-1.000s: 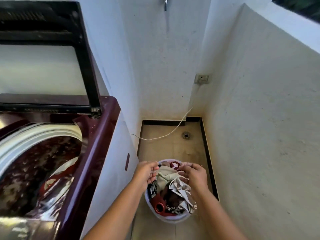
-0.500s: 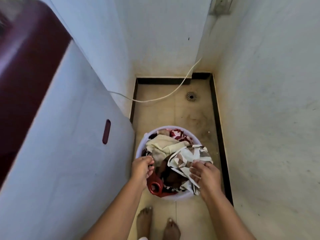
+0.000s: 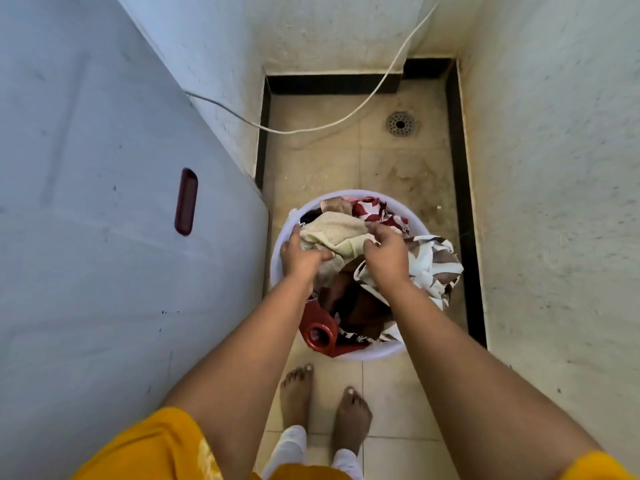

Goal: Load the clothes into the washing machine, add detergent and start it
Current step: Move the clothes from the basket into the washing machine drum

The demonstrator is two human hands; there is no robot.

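Note:
A round white laundry basket (image 3: pixel 375 356) stands on the tiled floor, heaped with clothes. On top lie a cream cloth (image 3: pixel 334 232), a red and white patterned cloth (image 3: pixel 375 210) and a brown and white patterned cloth (image 3: pixel 433 268). A red bottle-like thing with a round cap (image 3: pixel 319 333) sits at the basket's near left edge. My left hand (image 3: pixel 298 259) rests spread on the cream cloth by the basket's left rim. My right hand (image 3: pixel 385 258) has its fingers curled into the cream cloth's right edge. The washing machine's white side panel (image 3: pixel 104 220) fills the left.
A maroon handle recess (image 3: pixel 186 201) is set in the machine's side. A white cable (image 3: pixel 349 114) hangs across the back corner above the floor. A floor drain (image 3: pixel 400 124) lies behind the basket. White walls close in at the back and right. My bare feet (image 3: pixel 325 400) stand just before the basket.
My view has tilted down, so the machine's open tub is out of sight. Both hands moved from the basket's near side onto the cream cloth at its middle.

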